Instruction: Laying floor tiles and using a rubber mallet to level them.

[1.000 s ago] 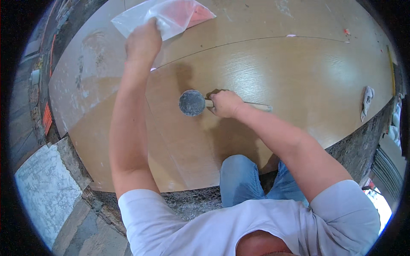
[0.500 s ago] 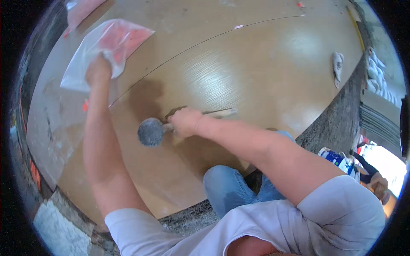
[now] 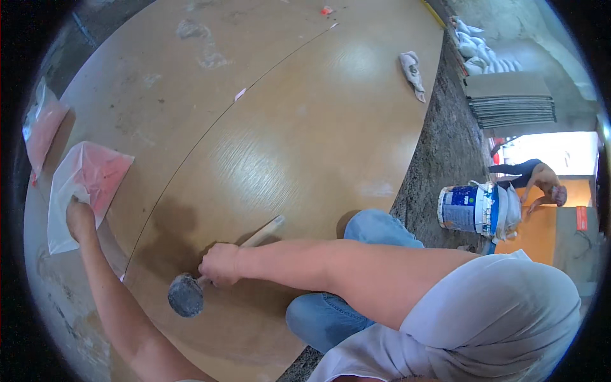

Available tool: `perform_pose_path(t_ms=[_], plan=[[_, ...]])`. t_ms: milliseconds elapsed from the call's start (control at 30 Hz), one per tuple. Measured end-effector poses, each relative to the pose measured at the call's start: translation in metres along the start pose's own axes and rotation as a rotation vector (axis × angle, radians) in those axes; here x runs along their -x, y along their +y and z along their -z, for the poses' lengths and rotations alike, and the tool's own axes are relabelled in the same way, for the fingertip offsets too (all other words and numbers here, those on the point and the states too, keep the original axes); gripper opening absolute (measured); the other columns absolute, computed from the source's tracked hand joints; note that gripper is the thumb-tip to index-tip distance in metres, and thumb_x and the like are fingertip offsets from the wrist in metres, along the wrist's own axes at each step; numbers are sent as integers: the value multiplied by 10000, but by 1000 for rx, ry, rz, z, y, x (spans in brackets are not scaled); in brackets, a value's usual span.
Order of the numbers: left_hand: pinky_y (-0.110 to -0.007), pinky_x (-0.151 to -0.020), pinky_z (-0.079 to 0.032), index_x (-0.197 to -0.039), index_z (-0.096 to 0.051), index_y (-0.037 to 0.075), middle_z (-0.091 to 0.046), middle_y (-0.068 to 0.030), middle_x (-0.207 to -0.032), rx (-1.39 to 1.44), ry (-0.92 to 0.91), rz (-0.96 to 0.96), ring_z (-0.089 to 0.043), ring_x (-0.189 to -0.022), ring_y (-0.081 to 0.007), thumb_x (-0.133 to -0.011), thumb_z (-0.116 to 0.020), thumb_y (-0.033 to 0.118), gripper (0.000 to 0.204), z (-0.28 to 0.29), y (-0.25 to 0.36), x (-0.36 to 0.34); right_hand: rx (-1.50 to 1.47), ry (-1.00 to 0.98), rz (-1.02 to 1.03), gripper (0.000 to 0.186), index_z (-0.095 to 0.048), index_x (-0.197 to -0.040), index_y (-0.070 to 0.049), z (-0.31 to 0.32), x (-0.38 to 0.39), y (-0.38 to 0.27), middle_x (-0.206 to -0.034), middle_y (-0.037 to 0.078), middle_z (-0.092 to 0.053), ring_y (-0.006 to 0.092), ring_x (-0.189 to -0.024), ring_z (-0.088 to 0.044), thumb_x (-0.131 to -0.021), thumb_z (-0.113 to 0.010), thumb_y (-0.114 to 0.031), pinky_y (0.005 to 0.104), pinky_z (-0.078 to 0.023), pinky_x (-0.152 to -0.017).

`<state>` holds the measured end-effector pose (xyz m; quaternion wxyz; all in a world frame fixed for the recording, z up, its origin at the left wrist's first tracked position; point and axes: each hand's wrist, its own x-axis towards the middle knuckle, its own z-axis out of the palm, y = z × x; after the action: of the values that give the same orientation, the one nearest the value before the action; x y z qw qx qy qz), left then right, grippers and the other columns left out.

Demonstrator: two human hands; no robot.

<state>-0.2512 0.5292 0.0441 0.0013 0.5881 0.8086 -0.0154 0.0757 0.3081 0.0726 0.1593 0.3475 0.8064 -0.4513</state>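
Observation:
In my right hand [image 3: 221, 264] is the wooden handle of a mallet [image 3: 186, 295] with a round, dark grey head. The mallet is low over the tan board surface [image 3: 305, 165], its handle pointing up to the right. At the left, my left hand [image 3: 79, 218] is closed on the edge of a clear plastic bag [image 3: 105, 175] with red-pink contents; its fingertips are partly hidden by the bag. A second clear bag [image 3: 48, 130] with similar contents lies farther left. A thin dark seam runs across the boards between my hands and beyond.
A crumpled white glove or cloth [image 3: 412, 75] lies at the far right of the boards. Past their edge is rough grey ground with a paint bucket [image 3: 468, 209], a stack of grey sheets [image 3: 511, 100] and white sacks [image 3: 477, 51]. Another person [image 3: 541, 181] bends over in the background.
The view has turned, so the scene shifts left and down and more of the right side shows. Both hands keep their hold on the mallet and the bag.

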Motion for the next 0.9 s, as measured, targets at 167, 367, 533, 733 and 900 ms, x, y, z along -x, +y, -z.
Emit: perform_pose_path(t_ms=[167,367,533,733,900], plan=[[-514,-865,-445,-1176,-587,13,-593,-264,-1156,122,-26,13,-554,-1067,-452,-893,-425,218,385,-29,0,-28,24,31,33,230,-692,-883,-77,-5,-4,4,-865,147,-693,327,-863,-671,-728,-642,-241,434,-526,-774],[-495,-923,-427,-1247,-530,20,-545,-271,-1239,241,36,-49,-529,-1134,-420,-899,-470,235,414,-55,33,-17,21,-31,-26,226,-692,-876,-76,-9,-7,8,-853,152,-691,335,-855,-671,-718,-649,-231,426,-529,-770],[-460,-972,-412,-1258,-515,-14,-533,-253,-1270,282,19,-274,-517,-1171,-387,-887,-498,174,416,-119,5,-50,-7,27,28,211,-692,-873,-72,-1,0,-4,-842,149,-691,339,-846,-669,-734,-640,-221,436,-528,-758],[-429,-998,-407,-1239,-519,-52,-546,-236,-1268,463,-29,-324,-521,-1181,-371,-857,-540,107,415,-131,3,-56,32,8,11,215,-693,-871,-73,-2,0,1,-835,147,-689,337,-843,-668,-744,-648,-241,437,-524,-751],[-447,-910,-442,-1194,-537,-70,-613,-257,-1138,689,-46,-80,-570,-1084,-422,-825,-546,111,411,-111,8,-45,39,38,39,220,-692,-875,-77,0,6,7,-840,147,-688,334,-841,-668,-738,-653,-244,435,-523,-748]])
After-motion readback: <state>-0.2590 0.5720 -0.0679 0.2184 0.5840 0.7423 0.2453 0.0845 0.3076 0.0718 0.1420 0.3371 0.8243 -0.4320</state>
